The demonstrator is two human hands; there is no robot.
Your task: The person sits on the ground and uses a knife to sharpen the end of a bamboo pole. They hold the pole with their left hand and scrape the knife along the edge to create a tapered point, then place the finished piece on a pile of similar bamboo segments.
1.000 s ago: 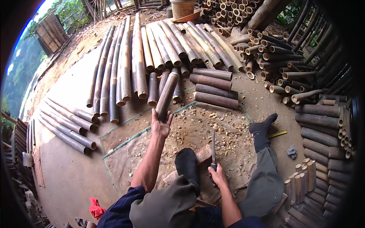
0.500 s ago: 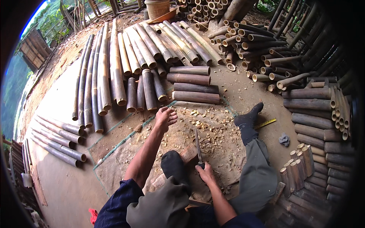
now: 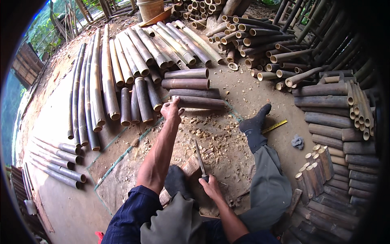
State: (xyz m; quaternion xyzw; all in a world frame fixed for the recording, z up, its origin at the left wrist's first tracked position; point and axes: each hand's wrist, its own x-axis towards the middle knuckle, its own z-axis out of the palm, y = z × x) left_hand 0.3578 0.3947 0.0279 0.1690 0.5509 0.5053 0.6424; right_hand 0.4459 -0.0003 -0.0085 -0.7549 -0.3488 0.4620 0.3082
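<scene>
My left hand (image 3: 172,111) reaches forward and closes on the left end of a short, dark bamboo piece (image 3: 202,103). That piece is the nearest of several lying crosswise in a small stack. In my right hand (image 3: 211,186) is a knife (image 3: 200,157) with a dark handle and a long, narrow blade, pointing away from me. The blade passes just right of a wooden log (image 3: 190,166) on the ground, beside my left foot in its dark sock (image 3: 175,179). Part of the log is hidden behind that foot.
Pale chips cover a cloth mat (image 3: 118,179) before me. Long bamboo poles (image 3: 107,77) lie ahead on the left, with short dark tubes (image 3: 143,99) at their near ends. Cut bamboo (image 3: 325,101) is stacked to the right. A yellow tape strip (image 3: 275,126) and grey rag (image 3: 297,142) lie beyond my right leg.
My left hand has moved forward from above the chips and taken hold of the nearest bamboo piece. My right hand still holds the knife. The whole view has shifted slightly.
</scene>
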